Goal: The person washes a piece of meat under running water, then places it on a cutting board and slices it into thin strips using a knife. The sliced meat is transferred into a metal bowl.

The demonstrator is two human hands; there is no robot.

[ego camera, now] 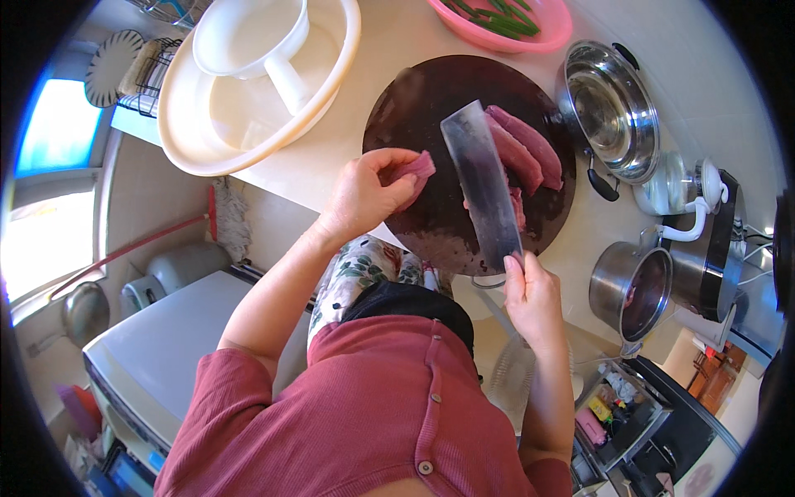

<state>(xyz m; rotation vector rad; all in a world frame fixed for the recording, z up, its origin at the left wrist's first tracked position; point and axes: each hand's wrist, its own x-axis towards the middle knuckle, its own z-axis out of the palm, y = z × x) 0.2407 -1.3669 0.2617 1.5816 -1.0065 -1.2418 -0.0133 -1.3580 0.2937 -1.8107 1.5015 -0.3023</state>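
My left hand (372, 189) pinches a piece of raw meat (417, 177) over the left part of a round dark cutting board (422, 93). In my right hand (531, 298) is a cleaver (481, 180), its broad blade reaching up across the board; the grip hides its handle. Two long strips of raw meat (534, 146) lie on the board to the right of the blade. Smaller meat pieces (517, 208) show beside the blade and are partly hidden under it.
A large basin (248, 164) holding a white handled bowl (298, 31) stands at the upper left. Behind the board is a pink bowl (497, 43) with green vegetables (509, 22). Rightward stand a steel pot (649, 124), a glass jar (671, 177) and a saucepan (605, 286) containing meat.
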